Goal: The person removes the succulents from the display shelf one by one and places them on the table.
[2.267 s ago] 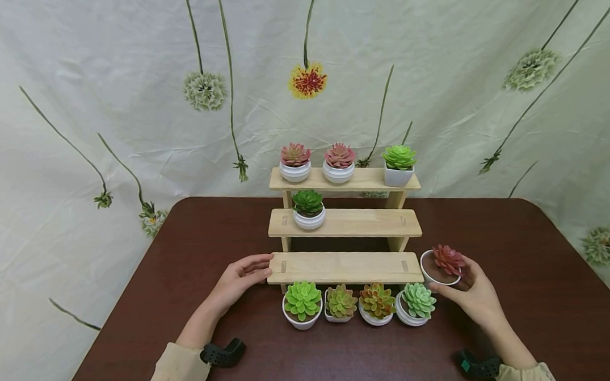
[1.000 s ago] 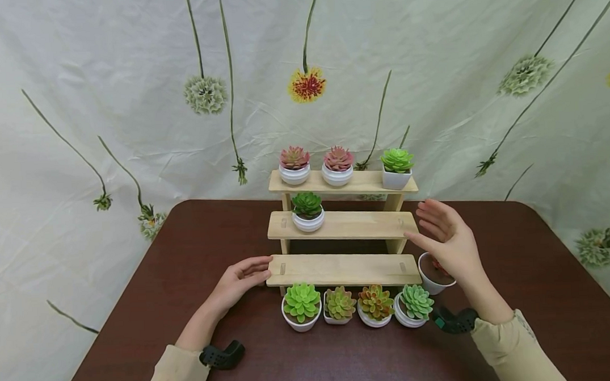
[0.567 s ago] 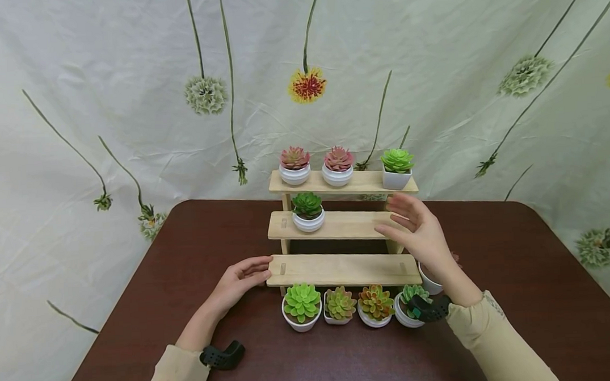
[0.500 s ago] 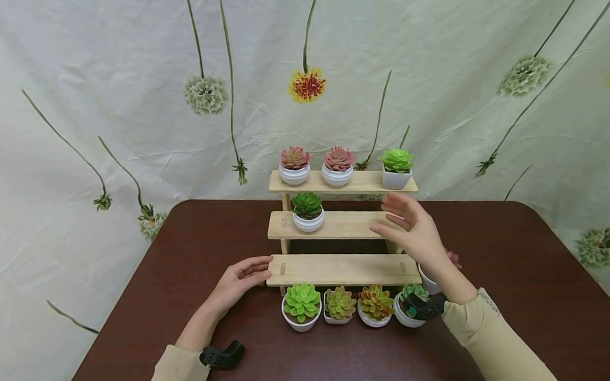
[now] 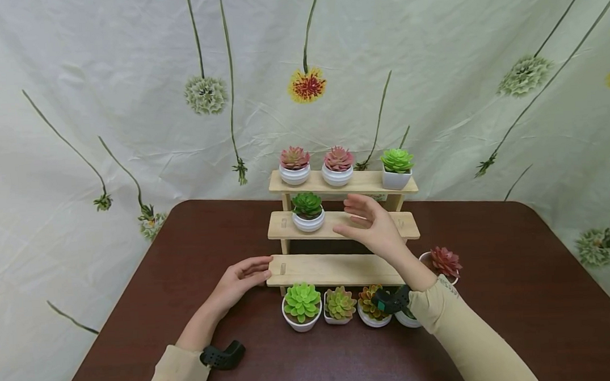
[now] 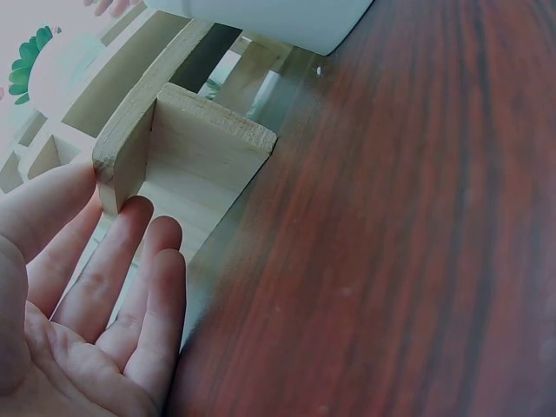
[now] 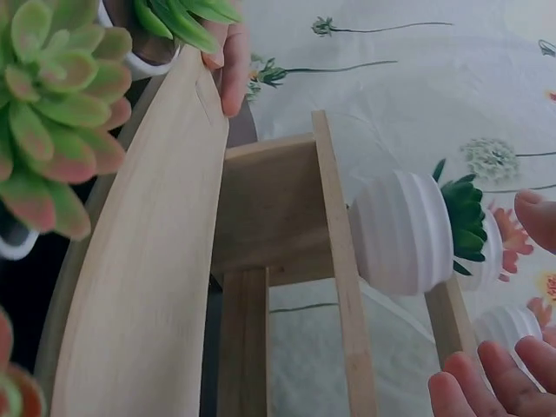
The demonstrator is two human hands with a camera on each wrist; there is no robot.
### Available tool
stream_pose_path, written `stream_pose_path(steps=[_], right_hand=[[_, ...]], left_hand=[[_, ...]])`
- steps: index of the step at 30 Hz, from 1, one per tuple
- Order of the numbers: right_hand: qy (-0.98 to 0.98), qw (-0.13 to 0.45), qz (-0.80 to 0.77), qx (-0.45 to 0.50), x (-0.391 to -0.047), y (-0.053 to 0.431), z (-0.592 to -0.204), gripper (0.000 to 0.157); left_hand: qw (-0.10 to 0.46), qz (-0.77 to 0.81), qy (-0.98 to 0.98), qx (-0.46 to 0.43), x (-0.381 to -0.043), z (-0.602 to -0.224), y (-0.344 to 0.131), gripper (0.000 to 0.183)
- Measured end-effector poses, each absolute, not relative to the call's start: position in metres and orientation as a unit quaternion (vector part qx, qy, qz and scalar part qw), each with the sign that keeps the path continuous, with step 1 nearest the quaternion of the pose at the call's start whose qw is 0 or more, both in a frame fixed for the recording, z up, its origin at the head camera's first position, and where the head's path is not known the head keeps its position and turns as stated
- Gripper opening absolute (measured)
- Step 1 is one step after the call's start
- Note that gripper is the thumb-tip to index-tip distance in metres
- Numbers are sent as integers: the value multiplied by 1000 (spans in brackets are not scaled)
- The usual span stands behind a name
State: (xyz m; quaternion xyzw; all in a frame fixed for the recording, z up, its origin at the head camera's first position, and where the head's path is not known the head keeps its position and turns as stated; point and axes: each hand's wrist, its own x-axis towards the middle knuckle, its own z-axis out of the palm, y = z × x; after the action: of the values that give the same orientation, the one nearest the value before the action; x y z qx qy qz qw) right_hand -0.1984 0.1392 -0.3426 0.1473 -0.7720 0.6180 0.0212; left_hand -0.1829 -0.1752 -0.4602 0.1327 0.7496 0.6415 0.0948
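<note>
My left hand holds the left end of the lowest step of a light wooden three-step stand. In the left wrist view its thumb and index finger touch the board's end. My right hand hovers in front of the middle step, thumb and fingers apart with nothing between them. Just left of its fingertips sits a dark green potted succulent in a ribbed white pot. On the top step stand two pinkish potted succulents and a bright green one in a square pot.
In front of the stand is a row of potted succulents: bright green, green-pink, orange-brown, and a pale one mostly behind the right wrist strap. A red potted succulent stands right of the stand. Floral cloth hangs behind the table.
My right hand has let go of the red potted succulent, leaving it beside the stand. It has moved up and left toward the dark green potted succulent. The left hand has stayed put.
</note>
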Motion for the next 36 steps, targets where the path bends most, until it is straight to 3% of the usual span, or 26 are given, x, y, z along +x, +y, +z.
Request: stream_pose_path(steps=[9,36], right_hand=[[-773,-16,617,146,-209,119,-351,69],[-802,18,587,109,-218,83,-360,72]], left_hand=[[98,637,754,127,-183,-460,-175,44],[96,639,752,128,-183,-461,-175,44]])
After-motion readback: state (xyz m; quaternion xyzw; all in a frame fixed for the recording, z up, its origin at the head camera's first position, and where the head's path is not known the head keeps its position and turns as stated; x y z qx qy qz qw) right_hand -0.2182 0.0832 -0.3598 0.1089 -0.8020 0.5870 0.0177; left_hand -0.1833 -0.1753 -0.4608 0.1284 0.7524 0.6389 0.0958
